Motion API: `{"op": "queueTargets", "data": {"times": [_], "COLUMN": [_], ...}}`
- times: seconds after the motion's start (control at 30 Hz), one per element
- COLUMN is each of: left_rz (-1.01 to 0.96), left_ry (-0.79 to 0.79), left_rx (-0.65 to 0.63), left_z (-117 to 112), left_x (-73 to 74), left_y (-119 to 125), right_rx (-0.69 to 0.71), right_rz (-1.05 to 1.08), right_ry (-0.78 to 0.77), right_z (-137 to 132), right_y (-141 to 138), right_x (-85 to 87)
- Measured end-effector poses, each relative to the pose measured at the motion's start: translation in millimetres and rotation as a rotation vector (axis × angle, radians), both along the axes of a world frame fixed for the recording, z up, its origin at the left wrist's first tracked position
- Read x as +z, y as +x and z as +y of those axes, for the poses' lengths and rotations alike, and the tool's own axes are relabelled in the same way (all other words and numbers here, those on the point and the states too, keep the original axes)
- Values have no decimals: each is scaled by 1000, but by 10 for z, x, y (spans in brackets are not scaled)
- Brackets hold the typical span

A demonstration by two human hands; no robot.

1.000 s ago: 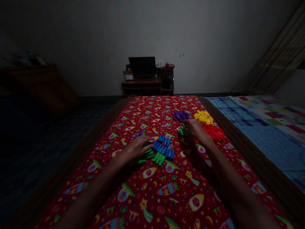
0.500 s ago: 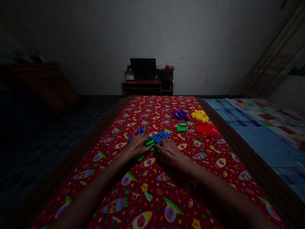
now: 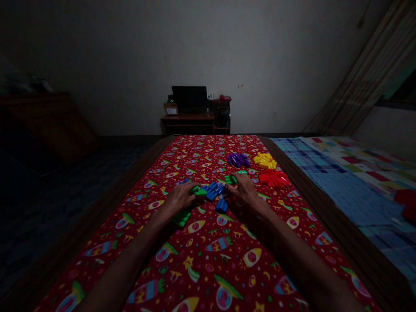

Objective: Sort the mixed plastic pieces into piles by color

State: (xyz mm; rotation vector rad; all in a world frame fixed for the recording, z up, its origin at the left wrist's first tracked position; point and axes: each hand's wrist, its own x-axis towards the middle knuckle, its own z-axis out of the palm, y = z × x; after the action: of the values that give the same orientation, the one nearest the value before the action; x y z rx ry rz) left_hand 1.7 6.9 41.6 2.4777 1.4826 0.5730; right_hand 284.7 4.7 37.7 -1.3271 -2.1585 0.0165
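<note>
My left hand (image 3: 180,196) is closed around a few short green plastic tube-shaped pieces (image 3: 200,192), which stick out past its fingertips. More green pieces (image 3: 181,219) lie on the cloth under its wrist side. Between the hands is a loose cluster of blue pieces (image 3: 212,190), and a smaller blue group (image 3: 222,206) sits just nearer to me. My right hand (image 3: 244,190) reaches over the green pile (image 3: 231,178), its fingers curled at green pieces there; its palm side is hidden. A bit of blue shows behind my left hand.
Purple pieces (image 3: 238,160), yellow pieces (image 3: 265,160) and red pieces (image 3: 274,179) form separate piles at the far right of the red patterned cloth (image 3: 224,260). A desk with a dark monitor (image 3: 189,99) stands by the wall. Blue bedding (image 3: 312,182) lies to the right.
My right hand has moved right and away from me, from beside my left hand to the green pile. The blue group near me is now uncovered. The view has shifted slightly.
</note>
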Motion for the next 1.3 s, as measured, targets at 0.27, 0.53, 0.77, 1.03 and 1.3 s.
{"op": "queueTargets", "data": {"times": [0.27, 0.53, 0.77, 1.03, 1.3], "left_rz": [-114, -183, -164, -220, -432], "left_ry": [-27, -117, 59, 7, -122], "left_rx": [43, -43, -18, 36, 84], "left_z": [-21, -20, -66, -81, -80], "left_x": [59, 24, -90, -50, 72], "left_y": [250, 562, 409, 533, 637], "right_rx": [-251, 370, 83, 100, 334], "right_rz": [-5, 54, 115, -63, 291], "right_ry": [35, -142, -47, -11, -195], "right_z": [77, -115, 258, 393, 103], "right_y": [206, -299, 101, 235, -203], "right_x": [-20, 104, 33, -93, 161]}}
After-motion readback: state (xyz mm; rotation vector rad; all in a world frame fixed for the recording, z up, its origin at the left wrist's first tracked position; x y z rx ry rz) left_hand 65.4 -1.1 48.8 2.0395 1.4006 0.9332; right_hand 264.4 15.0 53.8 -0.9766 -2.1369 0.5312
